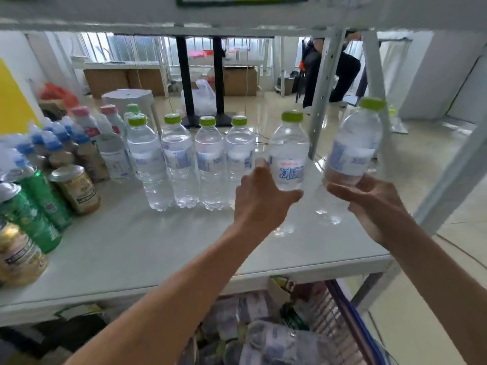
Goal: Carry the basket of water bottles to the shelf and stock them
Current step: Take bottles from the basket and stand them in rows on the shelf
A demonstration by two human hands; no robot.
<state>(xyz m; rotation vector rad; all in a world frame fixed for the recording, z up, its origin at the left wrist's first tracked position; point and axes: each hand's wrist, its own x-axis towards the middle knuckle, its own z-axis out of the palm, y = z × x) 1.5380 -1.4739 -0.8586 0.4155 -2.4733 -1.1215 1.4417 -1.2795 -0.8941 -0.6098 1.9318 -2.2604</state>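
Note:
My left hand [259,200] grips a clear water bottle with a green cap [290,148], held upright just above the white shelf [147,246], right of a row of several standing water bottles [181,164]. My right hand [369,204] holds a second green-capped water bottle [354,143] by its lower half, raised near the shelf's right upright. The basket [350,309], with a blue rim, sits below the shelf's front edge at the lower right, with more bottles [274,341] lying in it.
Green cans [34,201], gold cans [76,189] and blue-capped drinks [63,146] fill the shelf's left side. A perforated metal post [322,101] stands at the back right. An upper shelf board [237,19] runs overhead. A person [332,69] stands in the room behind.

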